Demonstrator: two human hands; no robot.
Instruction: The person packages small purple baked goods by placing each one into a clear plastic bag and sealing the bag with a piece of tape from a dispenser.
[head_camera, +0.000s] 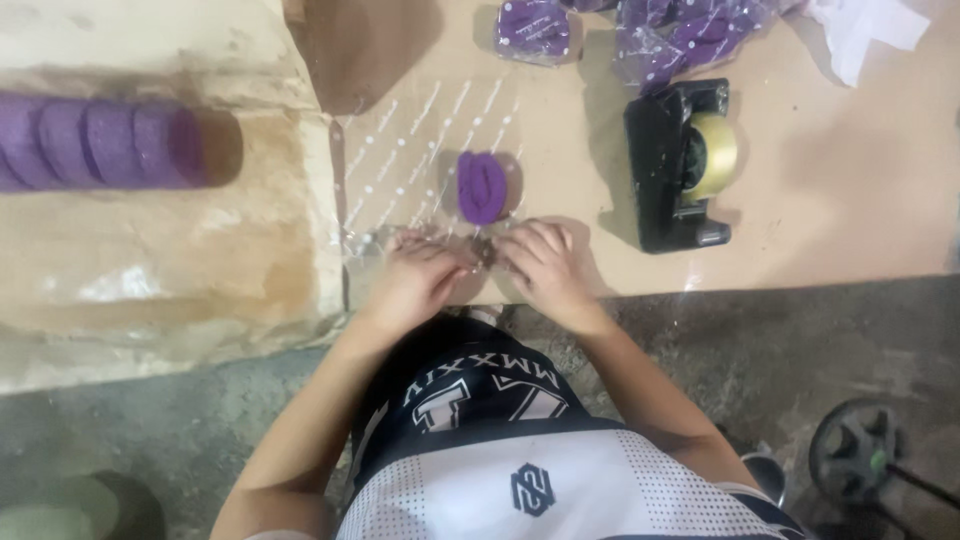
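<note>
Two wrapped purple bundles lie at the far side of my table (800, 220): a small squarish one (533, 30) in clear dotted film, and a bigger crumpled heap of them (690, 35) just right of it; white crumpled paper (865, 30) sits in the far right corner; a black tape dispenser (675, 165) with a yellowish roll stands well right of my hands; off to the left, on a pale worn slab (150, 280), a row of purple discs (90, 142) lies on its side like a log.

Between these, just beyond my fingers, a purple folded piece (482, 186) stands on a clear sheet with rows of white dots (420, 150); the sheet spreads up and leftward, its near edge gathered under my fingertips; the purple piece is thick, oval and soft-looking, creased down its middle.

My left hand (418, 272) and right hand (545, 262) sit close together, fingers curled and pinching the near edge of the sheet, thumbs nearly meeting; both are closed on the film, not on the purple piece.

Near me the table edge runs across below my wrists; bare brown surface lies open to my right, below the dispenser.
</note>
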